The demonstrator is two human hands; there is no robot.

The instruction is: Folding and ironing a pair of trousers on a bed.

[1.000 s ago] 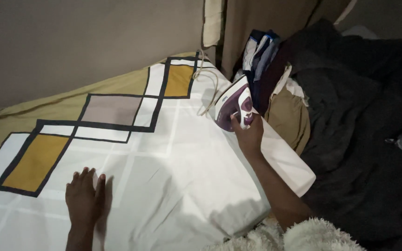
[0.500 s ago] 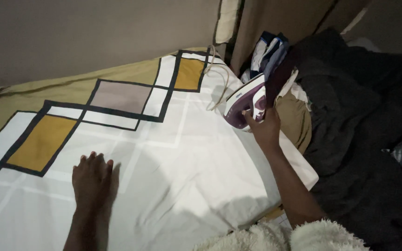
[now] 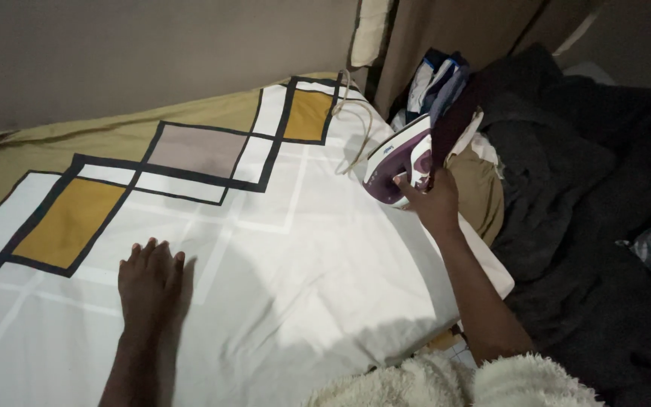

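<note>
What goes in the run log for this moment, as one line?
left hand: flat on white patterned sheet | right hand: gripping purple-and-white steam iron, tilted

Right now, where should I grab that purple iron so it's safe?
Grip the iron by its handle, from the right, where the right hand already holds it. It is tipped up with the flat soleplate hidden, facing the clothes pile; keep fingers off that.

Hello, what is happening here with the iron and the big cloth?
A person is ironing a large white sheet with yellow, grey and black rectangles. The left hand lies flat on the sheet, pressing it. The right hand holds a purple and white iron, tilted up at the sheet's far edge; its cord runs toward the wall. Beside it lie a pile of folded clothes and a dark blanket.
</note>
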